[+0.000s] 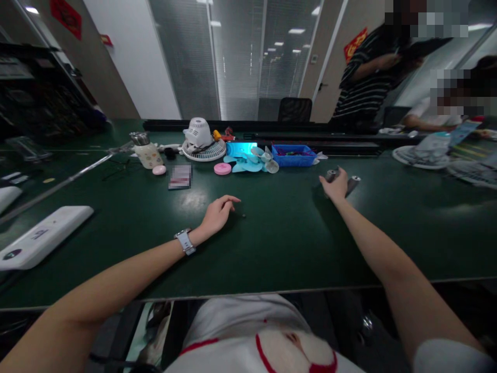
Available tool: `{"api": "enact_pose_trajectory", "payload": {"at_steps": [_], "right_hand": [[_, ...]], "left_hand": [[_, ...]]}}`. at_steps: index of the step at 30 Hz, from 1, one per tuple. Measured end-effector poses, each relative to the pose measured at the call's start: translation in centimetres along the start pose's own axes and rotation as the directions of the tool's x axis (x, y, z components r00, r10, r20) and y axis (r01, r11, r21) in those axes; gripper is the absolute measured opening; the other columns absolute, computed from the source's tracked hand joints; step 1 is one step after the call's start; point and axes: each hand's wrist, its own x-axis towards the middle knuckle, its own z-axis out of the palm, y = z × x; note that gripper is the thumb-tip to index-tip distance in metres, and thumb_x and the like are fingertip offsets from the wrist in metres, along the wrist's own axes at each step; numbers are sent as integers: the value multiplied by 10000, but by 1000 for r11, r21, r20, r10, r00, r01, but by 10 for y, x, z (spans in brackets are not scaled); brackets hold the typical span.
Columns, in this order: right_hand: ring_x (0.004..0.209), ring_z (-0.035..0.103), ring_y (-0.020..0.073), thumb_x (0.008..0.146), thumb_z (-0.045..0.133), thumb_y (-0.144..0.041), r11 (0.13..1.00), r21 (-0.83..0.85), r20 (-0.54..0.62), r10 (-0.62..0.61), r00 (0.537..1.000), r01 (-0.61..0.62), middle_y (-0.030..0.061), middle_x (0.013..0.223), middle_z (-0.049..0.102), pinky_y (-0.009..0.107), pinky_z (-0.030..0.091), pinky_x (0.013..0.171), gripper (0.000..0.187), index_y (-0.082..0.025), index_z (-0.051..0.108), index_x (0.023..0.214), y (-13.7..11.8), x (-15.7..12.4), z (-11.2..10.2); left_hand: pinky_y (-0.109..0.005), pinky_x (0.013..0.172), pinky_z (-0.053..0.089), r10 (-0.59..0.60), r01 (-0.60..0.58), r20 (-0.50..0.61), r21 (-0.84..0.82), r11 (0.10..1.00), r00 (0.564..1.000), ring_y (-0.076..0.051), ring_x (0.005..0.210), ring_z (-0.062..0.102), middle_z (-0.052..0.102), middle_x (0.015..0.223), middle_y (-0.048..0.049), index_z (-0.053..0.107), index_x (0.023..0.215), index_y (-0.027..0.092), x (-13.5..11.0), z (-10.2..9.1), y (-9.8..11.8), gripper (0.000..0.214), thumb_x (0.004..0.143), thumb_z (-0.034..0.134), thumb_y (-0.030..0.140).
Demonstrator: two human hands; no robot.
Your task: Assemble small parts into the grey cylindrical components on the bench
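My left hand [218, 213], with a watch [185, 241] on the wrist, hovers at or rests on the green tabletop. Its index finger stretches forward, the other fingers curl loosely, and nothing shows in it. Just right of its fingertips lies a tiny dark piece [244, 215], too small to name. Farther off to the right, my right hand [338, 185] closes around a grey cylinder [331, 175], whose end shows between thumb and fingers. A second grey cylinder [353, 183] stands out on the hand's right side; whether the hand also touches it is hidden.
Along the back of the green table [272, 248] are a white fan body [198, 135], blue fan blades [248, 162], a blue bin [294, 155], a pink round case [222, 169] and a patterned bottle [146, 151]. A white device [46, 235] lies left. Two people are at far right.
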Motion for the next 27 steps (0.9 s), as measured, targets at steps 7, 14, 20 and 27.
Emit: {"api": "enact_pose_trajectory", "payload": {"at_steps": [7,14,20,27], "right_hand": [[1382,423,301,936,542,-416,663,312,325,-747,580,680,120,1497,463,540,329,1127,523,-244,478,1426,-109,-120,-22],[1312,531,209,986,506,-285,455,645,492,-862,121,614,47,1335,636,409,417,1092,327,-238,657,1272,-151,-194,-13],[1036,699,199,932,584,-220,536,584,443,-840,314,610,-11,1078,757,401,499,973,248,-307,744,1100,-138,-176,-8],[1008,695,273,925,530,-334,846,159,29,-520,854,509,76,1104,748,425,500,925,304,-224,757,1094,-67,-45,-15]], "left_hand": [[-287,723,449,-2,1,-14,-89,996,1000,-175,751,614,639,734,-9,633,748,194,2,2,-5,290,865,369,227],[-288,692,420,33,-34,-27,-49,998,999,-172,702,575,597,685,5,568,687,207,1,3,-3,260,843,363,239],[-290,694,419,28,-28,-13,-23,999,1000,-174,707,581,610,693,3,573,685,207,0,2,0,263,841,364,239],[-298,690,411,34,-34,3,14,999,999,-178,711,583,634,713,-4,574,685,207,0,0,4,269,836,358,256]]}}
